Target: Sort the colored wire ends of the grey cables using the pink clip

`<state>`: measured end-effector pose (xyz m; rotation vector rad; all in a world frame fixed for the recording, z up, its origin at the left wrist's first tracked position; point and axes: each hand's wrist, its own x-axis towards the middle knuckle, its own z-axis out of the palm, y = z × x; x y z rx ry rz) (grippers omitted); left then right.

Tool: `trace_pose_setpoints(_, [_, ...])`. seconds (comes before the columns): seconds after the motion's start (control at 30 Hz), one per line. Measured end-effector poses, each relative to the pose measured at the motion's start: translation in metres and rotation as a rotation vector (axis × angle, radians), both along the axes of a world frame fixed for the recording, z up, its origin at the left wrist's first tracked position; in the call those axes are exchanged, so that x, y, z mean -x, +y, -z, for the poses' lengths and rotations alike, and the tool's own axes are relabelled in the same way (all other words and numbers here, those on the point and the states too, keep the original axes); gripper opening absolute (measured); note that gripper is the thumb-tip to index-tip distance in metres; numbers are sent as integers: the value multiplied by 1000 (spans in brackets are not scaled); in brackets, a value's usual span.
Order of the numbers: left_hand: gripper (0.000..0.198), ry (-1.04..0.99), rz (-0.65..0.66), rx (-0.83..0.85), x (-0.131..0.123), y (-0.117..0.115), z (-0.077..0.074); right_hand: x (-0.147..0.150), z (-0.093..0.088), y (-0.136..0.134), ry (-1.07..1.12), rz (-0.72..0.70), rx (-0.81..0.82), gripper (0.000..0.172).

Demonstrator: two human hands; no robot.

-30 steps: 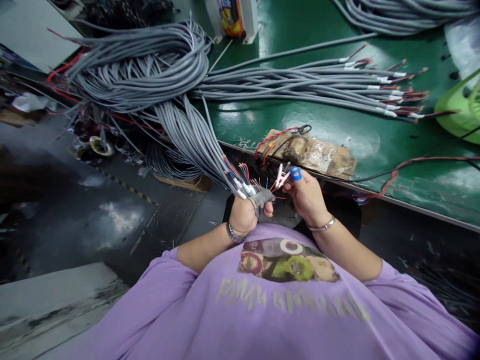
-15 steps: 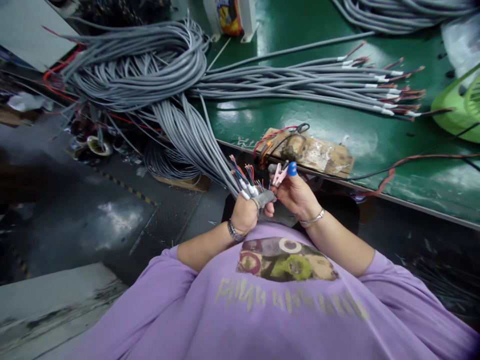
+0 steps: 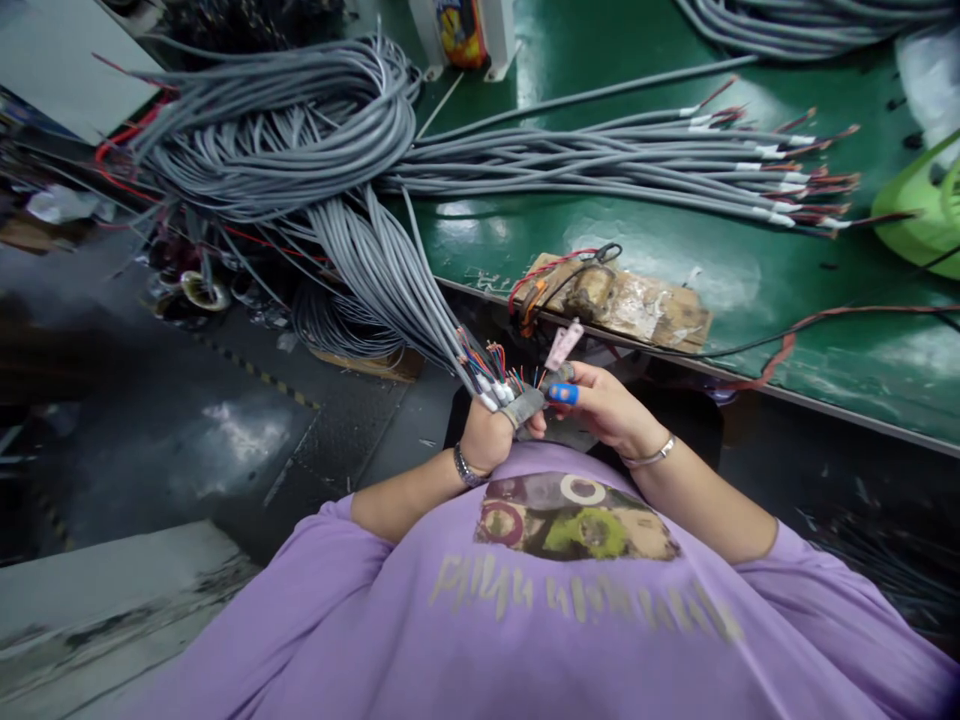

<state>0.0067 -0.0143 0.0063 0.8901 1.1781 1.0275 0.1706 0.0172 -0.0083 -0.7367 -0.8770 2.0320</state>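
Observation:
My left hand (image 3: 491,432) is closed around the ends of several grey cables (image 3: 409,290); its thumb wears a grey cover. Coloured wire ends (image 3: 495,360) fan out above that fist. Close beside it, my right hand (image 3: 600,400) has its fingertips pinched together at the thin wires, with a blue cover on the thumb and a grey cover on another finger. Just what the pinch holds is too small to make out. A pale pink clip (image 3: 564,344) sticks up right above the right fingertips; whether those fingers touch it I cannot tell.
On the green bench (image 3: 480,235) lies a large coil of grey cable (image 3: 277,130), with stripped ends (image 3: 787,185) to the right. A wooden block (image 3: 645,310) with wires sits at the front edge. A green plastic basket (image 3: 922,215) stands at far right.
My right hand has turned, its blue-covered thumb dropping from beside the clip down toward the wires. The clip now points more upright. My left hand keeps its hold on the cables.

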Motion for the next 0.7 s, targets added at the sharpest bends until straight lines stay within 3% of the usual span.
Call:
trace_pose_setpoints(0.2, [38, 127, 192, -21, 2, -1, -11, 3, -7, -4, 17, -57, -39, 26])
trace_pose_setpoints(0.33, [42, 60, 93, -20, 2, -2, -5, 6, -8, -6, -34, 84, -12, 28])
trace_pose_setpoints(0.47, [42, 14, -10, 18, 2, -1, 3, 3, -1, -3, -59, 119, -4, 28])
trace_pose_setpoints(0.7, [35, -73, -15, 40, -2, 3, -9, 1, 7, 17, 57, 177, 184, 51])
